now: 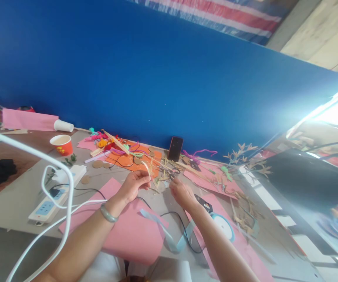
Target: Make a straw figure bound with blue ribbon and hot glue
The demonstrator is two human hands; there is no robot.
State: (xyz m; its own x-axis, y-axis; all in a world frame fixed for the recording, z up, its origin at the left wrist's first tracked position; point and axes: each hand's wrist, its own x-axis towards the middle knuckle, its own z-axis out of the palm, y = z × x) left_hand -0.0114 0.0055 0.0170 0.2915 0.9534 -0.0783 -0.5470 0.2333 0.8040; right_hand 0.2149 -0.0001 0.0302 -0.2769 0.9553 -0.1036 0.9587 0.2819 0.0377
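Note:
My left hand (pixel 133 184) is pinched on a thin dry straw strip (pixel 149 169) that curves up from its fingertips; a pale bangle sits on that wrist. My right hand (pixel 181 192) hovers just to the right, fingers curled toward a pile of straw pieces (pixel 163 177) on the table; what it holds, if anything, is hidden. Both hands are above pink paper sheets (pixel 128 231). A light blue ribbon (pixel 169 235) lies between my forearms.
An orange sheet (pixel 128 158) with pipe cleaners and cardboard discs lies behind the hands. A phone (pixel 175 148) leans on the blue wall. A red paper cup (pixel 61 144), a white power strip (pixel 56 194) with cables, a ribbon roll (pixel 223 226) and dried leafy twigs (pixel 247 156) surround them.

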